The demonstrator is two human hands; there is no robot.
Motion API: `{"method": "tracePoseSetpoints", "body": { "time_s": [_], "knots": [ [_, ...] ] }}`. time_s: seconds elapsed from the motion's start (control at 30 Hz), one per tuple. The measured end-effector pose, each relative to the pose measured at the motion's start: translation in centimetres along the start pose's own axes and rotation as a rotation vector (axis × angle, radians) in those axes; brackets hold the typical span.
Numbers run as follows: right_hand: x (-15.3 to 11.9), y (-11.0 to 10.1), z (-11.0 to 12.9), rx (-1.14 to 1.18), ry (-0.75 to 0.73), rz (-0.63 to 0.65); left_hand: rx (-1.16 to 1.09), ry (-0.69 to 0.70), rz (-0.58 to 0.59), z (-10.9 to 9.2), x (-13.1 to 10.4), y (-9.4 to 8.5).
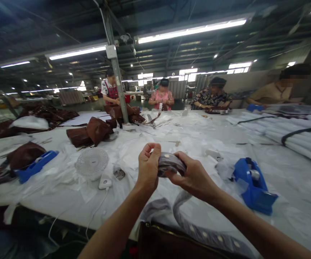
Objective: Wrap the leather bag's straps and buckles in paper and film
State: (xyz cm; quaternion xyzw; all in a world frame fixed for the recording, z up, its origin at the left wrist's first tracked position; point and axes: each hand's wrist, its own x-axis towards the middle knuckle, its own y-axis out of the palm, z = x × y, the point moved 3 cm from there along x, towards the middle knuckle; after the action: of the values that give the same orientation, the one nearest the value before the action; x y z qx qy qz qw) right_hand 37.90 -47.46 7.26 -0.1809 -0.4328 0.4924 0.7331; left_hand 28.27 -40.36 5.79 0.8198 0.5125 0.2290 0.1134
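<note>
Between both hands, above the table, is a dark strap (170,160) wrapped in thin greyish film, with pale round spots along it. My left hand (149,168) pinches its left end between thumb and fingers. On the right end my right hand (192,175) is closed, thumb on the near side. Another wrapped length of strap (188,225) curves below my hands, over a dark brown bag (166,242) with a metal zipper at the front edge. How the held and lower lengths join is hidden.
A blue tape dispenser (255,190) stands at right, another (38,165) at left. A white fan (92,163) with a cable lies left of my hands. Crumpled white sheets cover the table (287,194). Brown bags (93,132) lie by a post (117,75); several people work across.
</note>
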Motion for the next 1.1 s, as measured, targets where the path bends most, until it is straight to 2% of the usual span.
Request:
{"method": "tracePoseSetpoints", "body": {
  "time_s": [0.07, 0.1, 0.17, 0.23, 0.27, 0.3, 0.33, 0.4, 0.5, 0.53, 0.57, 0.63, 0.7, 0.73, 0.77, 0.83, 0.9, 0.93, 0.97, 1.0, 1.03, 1.1],
  "knots": [
    [-0.2, -0.1, -0.7, 0.107, 0.051, -0.110, -0.275, -0.018, -0.155, 1.3, 0.1, 0.4],
    [-0.4, -0.3, -1.1, 0.086, 0.059, -0.118, -0.308, -0.014, -0.157, 1.6, 0.1, 0.6],
    [-0.5, -1.0, -1.7, -0.098, 0.039, -0.024, -0.148, 0.017, 0.008, 1.2, 0.2, 1.0],
    [-0.5, -2.2, -1.7, -0.332, -0.017, 0.107, 0.187, 0.074, 0.304, 0.0, 0.0, 1.9],
    [-0.4, -2.9, -1.4, -0.414, -0.043, 0.140, 0.324, 0.110, 0.416, -0.8, 0.0, 2.5],
    [-0.2, -3.7, -0.9, -0.450, -0.064, 0.137, 0.387, 0.152, 0.461, -1.6, 0.0, 3.1],
    [-0.1, -4.5, -0.3, -0.432, -0.075, 0.108, 0.382, 0.179, 0.457, -2.3, 0.1, 3.7],
    [-0.1, -5.4, 0.6, -0.276, -0.074, 0.030, 0.192, 0.201, 0.313, -3.0, 0.4, 4.9],
    [-1.0, -5.3, 0.2, -0.018, -0.004, -0.068, -0.164, 0.140, 0.050, -1.8, 0.5, 5.5],
    [-1.5, -5.0, -0.4, -0.012, 0.025, -0.056, -0.189, 0.111, 0.038, -1.2, 0.5, 5.4],
    [-2.0, -4.8, -1.0, -0.070, 0.050, -0.026, -0.136, 0.073, 0.098, -0.7, 0.3, 5.4],
    [-2.8, -4.9, -2.0, -0.312, 0.079, 0.075, 0.138, 0.024, 0.345, -0.2, -0.1, 5.5],
    [-3.0, -5.8, -2.0, -0.513, 0.064, 0.138, 0.436, 0.050, 0.551, -0.8, -0.5, 5.7],
    [-2.8, -6.4, -1.5, -0.530, 0.038, 0.122, 0.505, 0.089, 0.574, -1.3, -0.6, 5.9],
    [-2.6, -7.0, -0.9, -0.484, 0.004, 0.082, 0.492, 0.134, 0.534, -2.0, -0.7, 6.1],
    [-2.3, -7.9, 0.3, -0.286, -0.052, -0.014, 0.273, 0.162, 0.373, -2.6, -0.6, 6.6],
    [-2.5, -8.0, 0.5, -0.117, -0.026, -0.103, -0.021, 0.113, 0.207, -1.7, -0.7, 6.5],
    [-2.8, -7.7, 0.2, -0.094, 0.012, -0.117, -0.117, 0.078, 0.155, -0.8, -0.8, 6.3],
    [-3.2, -7.3, -0.4, -0.127, 0.053, -0.101, -0.140, 0.042, 0.150, 0.1, -1.0, 6.1],
    [-3.7, -6.8, -1.0, -0.209, 0.080, -0.054, -0.095, 0.017, 0.185, 1.0, -1.1, 5.9],
    [-4.1, -6.3, -1.7, -0.324, 0.098, 0.011, 0.050, -0.003, 0.292, 1.7, -1.3, 5.8],
    [-4.7, -5.7, -2.6, -0.528, 0.102, 0.138, 0.402, 0.043, 0.509, 2.3, -1.7, 5.9]
  ]
}}
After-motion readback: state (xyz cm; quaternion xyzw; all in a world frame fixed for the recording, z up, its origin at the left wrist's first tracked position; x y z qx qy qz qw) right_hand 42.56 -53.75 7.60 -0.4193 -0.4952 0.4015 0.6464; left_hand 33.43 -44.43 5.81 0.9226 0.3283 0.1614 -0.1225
